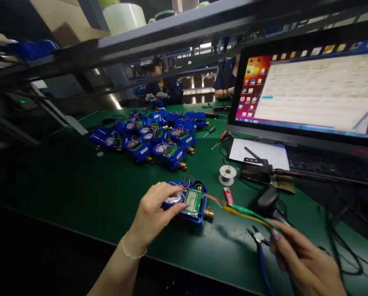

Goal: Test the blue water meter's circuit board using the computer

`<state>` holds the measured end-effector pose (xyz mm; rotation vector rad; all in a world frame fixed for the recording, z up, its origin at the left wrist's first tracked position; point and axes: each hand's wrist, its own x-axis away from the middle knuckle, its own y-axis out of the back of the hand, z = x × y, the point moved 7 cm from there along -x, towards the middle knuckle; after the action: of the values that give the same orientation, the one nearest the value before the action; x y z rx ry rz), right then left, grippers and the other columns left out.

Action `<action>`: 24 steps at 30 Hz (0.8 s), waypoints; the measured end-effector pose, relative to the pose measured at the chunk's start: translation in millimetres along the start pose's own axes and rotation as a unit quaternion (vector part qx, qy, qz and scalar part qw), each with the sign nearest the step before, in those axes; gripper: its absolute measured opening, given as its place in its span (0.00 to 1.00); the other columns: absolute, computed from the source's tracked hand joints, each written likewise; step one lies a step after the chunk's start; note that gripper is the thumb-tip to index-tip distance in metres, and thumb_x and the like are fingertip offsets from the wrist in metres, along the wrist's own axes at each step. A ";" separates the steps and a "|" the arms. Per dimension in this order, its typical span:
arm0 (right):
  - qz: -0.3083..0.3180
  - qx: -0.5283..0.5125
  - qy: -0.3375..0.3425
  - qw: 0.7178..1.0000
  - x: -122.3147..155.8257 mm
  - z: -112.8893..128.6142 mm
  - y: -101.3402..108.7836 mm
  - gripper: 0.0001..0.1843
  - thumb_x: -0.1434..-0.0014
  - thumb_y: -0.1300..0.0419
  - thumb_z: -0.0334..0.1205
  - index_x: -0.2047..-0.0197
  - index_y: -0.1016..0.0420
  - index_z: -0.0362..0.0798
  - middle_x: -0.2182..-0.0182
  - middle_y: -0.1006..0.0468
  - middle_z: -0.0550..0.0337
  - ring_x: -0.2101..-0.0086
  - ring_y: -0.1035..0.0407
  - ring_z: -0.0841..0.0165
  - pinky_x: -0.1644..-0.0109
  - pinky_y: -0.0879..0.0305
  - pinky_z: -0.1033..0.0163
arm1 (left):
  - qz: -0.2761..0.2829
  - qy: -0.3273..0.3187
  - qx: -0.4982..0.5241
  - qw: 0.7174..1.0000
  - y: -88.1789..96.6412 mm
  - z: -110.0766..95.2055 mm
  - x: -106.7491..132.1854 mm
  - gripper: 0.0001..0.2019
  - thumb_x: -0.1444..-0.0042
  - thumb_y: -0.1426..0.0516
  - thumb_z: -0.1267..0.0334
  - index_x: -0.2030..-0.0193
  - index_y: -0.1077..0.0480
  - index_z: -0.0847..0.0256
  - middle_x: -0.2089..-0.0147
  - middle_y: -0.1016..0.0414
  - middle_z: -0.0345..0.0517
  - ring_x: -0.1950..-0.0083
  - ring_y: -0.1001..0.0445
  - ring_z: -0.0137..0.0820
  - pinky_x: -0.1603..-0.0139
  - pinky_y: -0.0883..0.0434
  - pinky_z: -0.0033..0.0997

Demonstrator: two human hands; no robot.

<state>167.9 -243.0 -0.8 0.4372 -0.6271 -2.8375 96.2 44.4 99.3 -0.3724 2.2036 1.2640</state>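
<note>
My left hand (155,211) rests on a blue meter unit (194,204) on the green mat, its fingers curled over the white dial side. The unit has a small green display, loose coloured wires and a brass fitting on its right. My right hand (301,257) is closed on yellow and green clip leads (245,212) that run to the unit's right side. Blue-handled pliers (259,242) lie just under that hand.
Several more blue meter units (155,137) are grouped at mid-table. A monitor (310,90) and keyboard (328,164) stand at right, with paper (258,153), a solder spool (227,174), a red lighter (228,195) and cables. Another person (161,88) sits across the table under a shelf.
</note>
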 end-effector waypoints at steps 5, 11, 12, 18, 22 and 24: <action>-0.001 0.098 -0.067 0.993 -38.7 -41.7 -6.6 0.35 0.43 0.53 0.65 0.54 0.28 0.41 0.81 0.30 0.58 0.84 0.37 0.68 0.82 0.39 0.66 | -0.111 0.092 0.017 0.989 24.9 32.7 18.6 0.17 0.48 0.37 0.64 0.52 0.31 0.58 0.59 0.30 0.40 0.58 0.30 0.24 0.54 0.32 0.23; -0.107 0.504 0.135 0.846 -31.1 -18.2 -26.3 0.21 0.33 0.57 0.46 0.45 0.32 0.46 0.77 0.28 0.58 0.82 0.36 0.67 0.81 0.52 0.64 | -0.063 0.167 0.020 0.984 5.8 69.7 54.3 0.34 0.56 0.37 0.44 0.44 0.38 0.54 0.47 0.36 0.48 0.44 0.34 0.37 0.42 0.34 0.40; -0.111 0.517 0.164 0.833 -26.3 -11.1 -31.2 0.20 0.33 0.55 0.44 0.45 0.33 0.46 0.75 0.29 0.59 0.80 0.37 0.69 0.80 0.52 0.64 | -0.058 0.169 0.006 0.984 -0.5 70.0 59.8 0.36 0.57 0.38 0.42 0.43 0.39 0.53 0.45 0.37 0.49 0.43 0.35 0.40 0.41 0.34 0.43; -0.071 0.492 0.241 0.833 -5.1 9.4 -51.2 0.17 0.35 0.54 0.38 0.54 0.28 0.41 0.64 0.32 0.49 0.66 0.37 0.63 0.65 0.41 0.59 | -0.080 0.110 -0.052 0.989 -47.0 26.7 80.0 0.48 0.57 0.39 0.39 0.34 0.55 0.54 0.40 0.46 0.64 0.40 0.43 0.54 0.47 0.38 0.71; -0.086 0.422 0.251 0.867 8.7 22.6 -49.0 0.14 0.36 0.49 0.39 0.52 0.30 0.41 0.56 0.32 0.46 0.59 0.37 0.59 0.58 0.40 0.55 | -0.113 0.095 -0.072 0.986 -70.6 2.9 80.4 0.55 0.56 0.38 0.40 0.31 0.67 0.56 0.37 0.53 0.68 0.36 0.50 0.58 0.44 0.48 0.77; -0.092 0.385 0.259 0.881 15.8 29.6 -45.8 0.13 0.37 0.47 0.37 0.52 0.31 0.41 0.55 0.32 0.46 0.58 0.37 0.59 0.56 0.40 0.54 | -0.129 0.117 -0.076 0.982 -77.2 2.5 78.0 0.56 0.56 0.37 0.42 0.31 0.68 0.56 0.37 0.55 0.67 0.35 0.52 0.56 0.41 0.50 0.74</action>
<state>137.4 -195.2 1.1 1.3752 -1.6260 -2.3129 72.9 9.8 -2.2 -0.8790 2.1649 1.3005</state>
